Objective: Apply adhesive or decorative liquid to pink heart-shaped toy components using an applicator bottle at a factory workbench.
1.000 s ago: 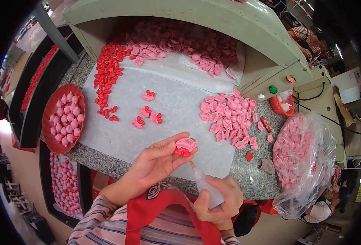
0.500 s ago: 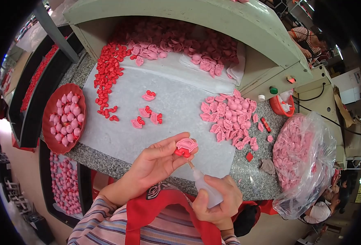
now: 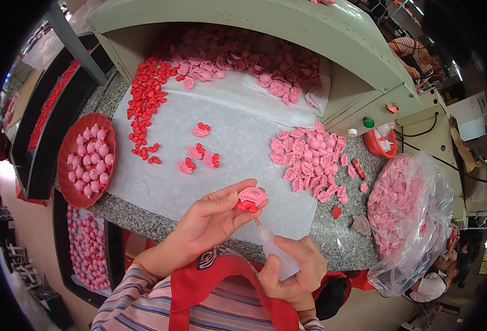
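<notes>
Between the thumb and fingers of my left hand [image 3: 213, 212] is a pink shell-shaped plastic piece with a red bow-like part [image 3: 251, 197] at its lower edge. My right hand [image 3: 297, 271] grips a translucent squeeze bottle [image 3: 281, 258], its thin nozzle tilted up close under the red part; whether the tip touches cannot be made out. Beyond my hands, several similar pink-and-red pieces [image 3: 201, 129] lie on white paper [image 3: 166, 193]. To their left spreads a heap of small red parts [image 3: 144, 99], and to the right a pile of loose pink shells [image 3: 309, 157].
A red scalloped bowl [image 3: 67, 179] of round pink pieces stands at left, near black trays [image 3: 111, 248]. A pale green hooded cabinet [image 3: 243, 14] shelters more parts behind. At right are a clear plastic bag [image 3: 409, 204] of pink parts, a red basket [image 3: 371, 144] and a small blade [image 3: 341, 248].
</notes>
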`<state>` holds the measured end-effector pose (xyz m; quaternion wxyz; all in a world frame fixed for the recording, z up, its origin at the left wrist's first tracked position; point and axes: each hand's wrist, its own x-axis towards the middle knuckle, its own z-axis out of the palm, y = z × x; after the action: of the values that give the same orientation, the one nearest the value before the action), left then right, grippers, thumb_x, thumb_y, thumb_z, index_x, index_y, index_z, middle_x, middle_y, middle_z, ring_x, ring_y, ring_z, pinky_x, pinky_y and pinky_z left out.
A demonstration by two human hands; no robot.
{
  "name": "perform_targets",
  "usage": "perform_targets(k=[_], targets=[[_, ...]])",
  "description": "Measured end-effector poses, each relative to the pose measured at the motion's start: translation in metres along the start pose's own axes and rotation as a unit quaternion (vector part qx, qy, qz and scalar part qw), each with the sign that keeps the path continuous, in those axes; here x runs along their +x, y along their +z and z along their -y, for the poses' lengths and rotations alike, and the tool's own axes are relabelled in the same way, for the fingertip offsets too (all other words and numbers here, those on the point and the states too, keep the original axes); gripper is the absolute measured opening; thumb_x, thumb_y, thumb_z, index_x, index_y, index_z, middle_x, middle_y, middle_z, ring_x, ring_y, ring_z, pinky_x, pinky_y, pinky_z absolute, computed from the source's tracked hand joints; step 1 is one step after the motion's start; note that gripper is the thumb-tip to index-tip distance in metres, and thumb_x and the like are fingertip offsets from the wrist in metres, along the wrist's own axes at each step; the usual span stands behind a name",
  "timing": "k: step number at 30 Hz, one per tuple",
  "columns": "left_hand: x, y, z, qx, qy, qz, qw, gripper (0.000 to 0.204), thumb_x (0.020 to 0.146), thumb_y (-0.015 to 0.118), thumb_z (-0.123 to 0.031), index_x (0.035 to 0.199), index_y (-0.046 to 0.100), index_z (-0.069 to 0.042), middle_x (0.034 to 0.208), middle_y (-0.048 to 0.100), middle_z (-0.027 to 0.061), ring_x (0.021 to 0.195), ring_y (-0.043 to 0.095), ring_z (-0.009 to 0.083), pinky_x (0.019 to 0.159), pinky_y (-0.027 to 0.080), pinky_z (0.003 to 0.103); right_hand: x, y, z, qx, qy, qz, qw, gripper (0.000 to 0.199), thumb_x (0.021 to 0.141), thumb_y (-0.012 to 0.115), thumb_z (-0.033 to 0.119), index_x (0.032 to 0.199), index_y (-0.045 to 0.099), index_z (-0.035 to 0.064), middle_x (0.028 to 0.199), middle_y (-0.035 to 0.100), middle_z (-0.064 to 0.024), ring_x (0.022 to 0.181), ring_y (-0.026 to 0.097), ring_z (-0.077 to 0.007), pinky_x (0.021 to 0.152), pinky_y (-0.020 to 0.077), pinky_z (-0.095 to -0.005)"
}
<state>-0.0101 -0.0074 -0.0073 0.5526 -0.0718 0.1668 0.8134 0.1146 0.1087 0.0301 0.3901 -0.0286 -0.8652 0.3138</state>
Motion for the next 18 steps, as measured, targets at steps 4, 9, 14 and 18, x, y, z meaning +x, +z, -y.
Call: perform_targets(k=[4, 9, 14, 18], targets=[[0.0008, -0.003, 0.0005, -0.005, 0.0, 0.008, 1.0, 0.045, 0.086, 0.05, -0.011, 0.125, 0.035, 0.006, 0.116, 0.049, 0.0187, 0.109, 0.049, 0.0252, 0.098, 0.038, 0.034, 0.0006, -0.0031, 0.0016, -0.003, 0.002, 0.002, 1.0, 0.026, 0.063, 0.061, 0.007, 0.087, 0.058, -0.0022, 0.061, 0.059, -0.0075, 0.039, 0.044, -0.0153, 0.039, 0.034, -0.0239], [0.0007, -0.0008, 0.001, 0.007, -0.003, 0.004, 1.0, 0.044, 0.086, 0.05, -0.011, 0.125, 0.036, 0.005, 0.117, 0.05, 0.0165, 0.11, 0.049, 0.0243, 0.098, 0.038, 0.034, -0.0008, -0.0041, 0.0012, 0.008, 0.0, -0.002, 1.0, 0.026, 0.062, 0.061, 0.006, 0.086, 0.058, -0.0023, 0.06, 0.058, -0.0072, 0.039, 0.044, -0.0152, 0.038, 0.0333, -0.0237], [-0.001, 0.0007, 0.0024, 0.017, -0.003, 0.0, 1.0, 0.043, 0.086, 0.05, -0.011, 0.124, 0.038, 0.005, 0.117, 0.05, 0.0158, 0.109, 0.049, 0.0238, 0.098, 0.038, 0.034, 0.0012, -0.0007, 0.0019, 0.009, -0.002, 0.001, 1.0, 0.027, 0.062, 0.061, 0.006, 0.087, 0.058, -0.0025, 0.06, 0.058, -0.0072, 0.039, 0.044, -0.0149, 0.038, 0.033, -0.0238], [-0.0007, 0.0003, 0.0035, 0.022, -0.005, 0.005, 1.0, 0.042, 0.087, 0.05, -0.012, 0.124, 0.038, 0.005, 0.116, 0.051, 0.0159, 0.108, 0.05, 0.0233, 0.097, 0.038, 0.034, 0.0009, -0.0001, 0.0014, 0.004, -0.004, 0.006, 1.0, 0.026, 0.062, 0.061, 0.006, 0.087, 0.057, -0.0025, 0.061, 0.058, -0.0074, 0.039, 0.044, -0.0151, 0.038, 0.0333, -0.0238]])
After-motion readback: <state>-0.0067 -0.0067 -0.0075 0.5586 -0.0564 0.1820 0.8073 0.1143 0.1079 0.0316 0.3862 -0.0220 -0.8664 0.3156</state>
